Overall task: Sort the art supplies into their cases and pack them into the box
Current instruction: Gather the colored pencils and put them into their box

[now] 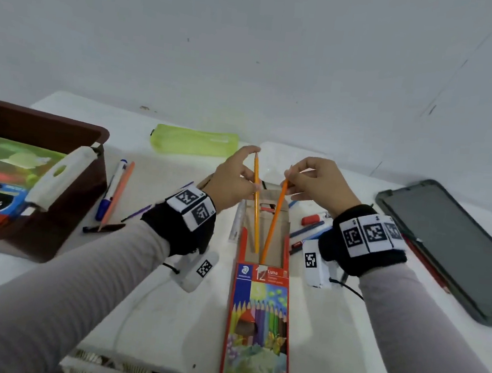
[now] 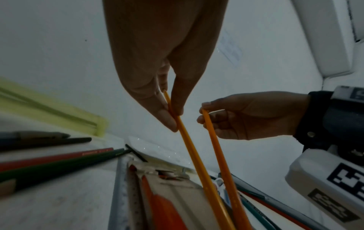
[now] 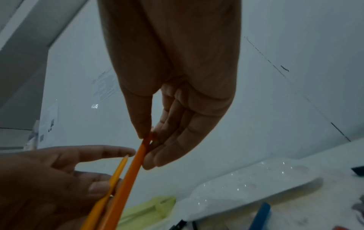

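A red cardboard pencil case (image 1: 259, 324) lies lengthwise in front of me, its flap end open toward the wall. My left hand (image 1: 239, 176) pinches a yellow pencil (image 1: 256, 208) near its upper end; the lower end sits inside the case's open tray. My right hand (image 1: 315, 181) pinches an orange pencil (image 1: 274, 222) the same way, its tip also in the tray. The two pencils lean toward each other low down. From the left wrist, both show: the yellow pencil (image 2: 189, 149) and the orange pencil (image 2: 218, 149). The brown box (image 1: 70, 143) stands at the left.
The brown box holds a green pouch and other packs. A green pencil pouch (image 1: 193, 141) lies by the wall. Loose pens and pencils (image 1: 113, 193) lie left of the case, a ruler (image 1: 236, 221) beside it, markers (image 1: 310, 223) to the right. A dark tablet (image 1: 457, 248) sits at far right.
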